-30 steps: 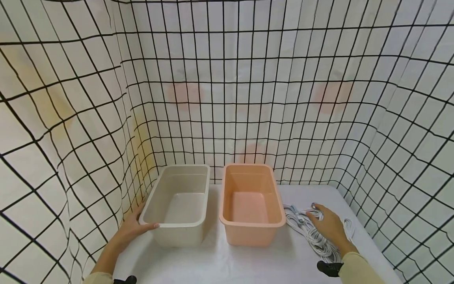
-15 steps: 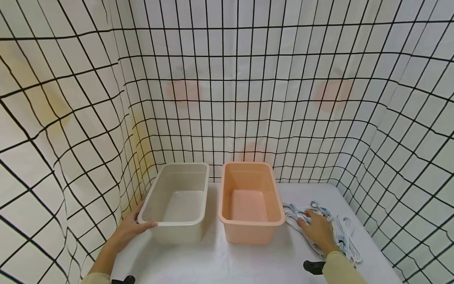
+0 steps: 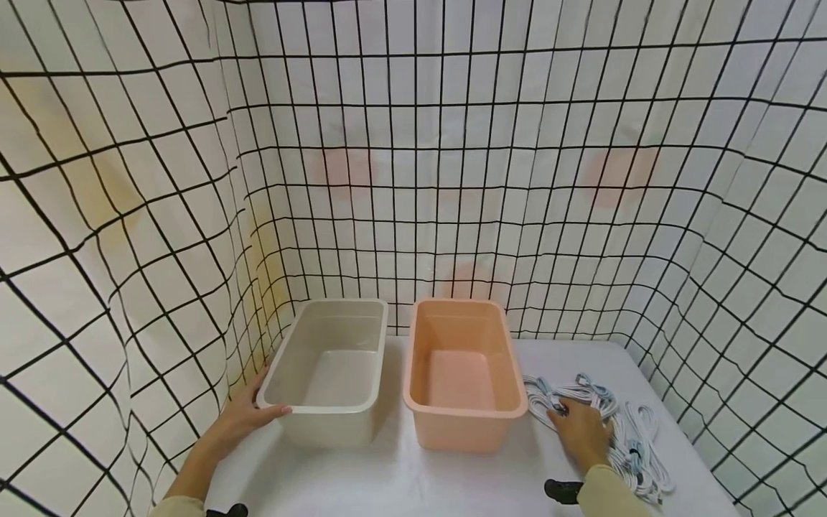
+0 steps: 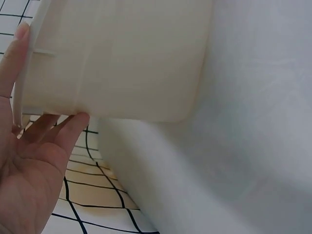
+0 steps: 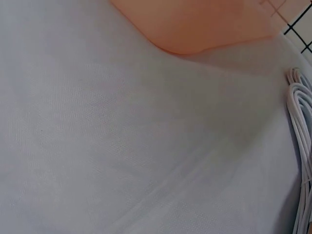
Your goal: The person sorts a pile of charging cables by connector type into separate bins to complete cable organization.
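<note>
Cloth (image 3: 395, 409) parts two bins (image 3: 461, 432); left fingers (image 4: 70, 134) clasp cream rim (image 3: 326, 410); right fingers (image 3: 557, 420) touch cables (image 3: 627, 454), grip unclear.

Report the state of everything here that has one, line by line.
Cream bin: upright, empty, held at its near left corner
Orange bin: upright, empty
White cables: coiled, heaped right of the orange bin
Left hand: gripping the cream bin's rim
Right hand: on the cables, grip unclear
White cloth: spread out, lightly creased
</note>
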### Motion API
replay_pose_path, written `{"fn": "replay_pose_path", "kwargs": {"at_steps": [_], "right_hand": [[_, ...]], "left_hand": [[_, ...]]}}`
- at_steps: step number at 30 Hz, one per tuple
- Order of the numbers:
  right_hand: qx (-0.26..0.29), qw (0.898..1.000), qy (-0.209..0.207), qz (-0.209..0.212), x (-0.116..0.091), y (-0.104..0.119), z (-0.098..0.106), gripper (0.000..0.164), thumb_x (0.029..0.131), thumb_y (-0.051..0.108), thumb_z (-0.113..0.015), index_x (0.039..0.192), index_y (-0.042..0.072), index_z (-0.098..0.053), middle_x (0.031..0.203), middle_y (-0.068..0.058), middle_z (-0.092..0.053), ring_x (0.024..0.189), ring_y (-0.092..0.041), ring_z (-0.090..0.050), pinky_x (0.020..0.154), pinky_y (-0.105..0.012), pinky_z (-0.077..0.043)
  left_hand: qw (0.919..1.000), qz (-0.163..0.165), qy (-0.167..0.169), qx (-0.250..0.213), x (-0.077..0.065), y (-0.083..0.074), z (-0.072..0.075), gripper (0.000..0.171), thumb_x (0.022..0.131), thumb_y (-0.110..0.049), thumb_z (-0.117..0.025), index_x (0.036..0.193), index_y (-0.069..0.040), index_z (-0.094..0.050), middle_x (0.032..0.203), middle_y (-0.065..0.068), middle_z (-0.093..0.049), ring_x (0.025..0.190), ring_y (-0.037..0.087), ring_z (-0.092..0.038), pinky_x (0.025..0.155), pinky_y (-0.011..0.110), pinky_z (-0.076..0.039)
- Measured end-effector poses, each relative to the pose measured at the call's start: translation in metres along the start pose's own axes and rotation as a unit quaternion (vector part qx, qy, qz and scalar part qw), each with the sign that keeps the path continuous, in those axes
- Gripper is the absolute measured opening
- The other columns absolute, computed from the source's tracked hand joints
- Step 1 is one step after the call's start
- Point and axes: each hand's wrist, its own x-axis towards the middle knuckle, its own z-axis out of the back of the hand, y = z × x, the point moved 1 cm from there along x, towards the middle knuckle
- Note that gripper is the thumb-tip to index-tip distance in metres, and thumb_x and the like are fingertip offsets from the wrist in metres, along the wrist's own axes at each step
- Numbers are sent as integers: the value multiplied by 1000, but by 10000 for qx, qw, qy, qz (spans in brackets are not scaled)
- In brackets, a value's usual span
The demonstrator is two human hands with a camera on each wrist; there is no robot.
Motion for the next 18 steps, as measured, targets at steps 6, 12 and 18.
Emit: {"fn": "replay_pose_path", "kwargs": {"at_steps": [6, 12, 18], "right_hand": [[56, 9999, 72, -45, 1, -4, 3, 43, 96, 20, -70, 131, -4, -66, 127, -30, -64, 119, -56, -55, 94, -79, -28], [341, 9987, 372, 72, 8, -11, 14, 44, 98, 15, -64, 136, -7, -60, 130, -33, -61, 118, -58, -54, 87, -70, -44], [675, 9962, 460, 287, 4, -12, 19, 45, 99, 13, -62, 137, -9, -58, 129, -33, -62, 118, -57, -53, 93, -67, -45]], "left_hand": [[10000, -31, 46, -53, 0, 4, -1, 108, 90, -22, -82, 167, -10, -7, 161, 31, -26, 138, 50, -39, 105, 54, -42], [10000, -89, 17, -37, 0, -4, -3, 107, 90, -22, -82, 167, -9, -9, 161, 30, -27, 139, 49, -38, 106, 56, -41], [9999, 65, 33, -139, -3, -4, -3, 111, 90, -19, -82, 166, -6, -3, 162, 34, -20, 141, 52, -33, 108, 57, -40]]}}
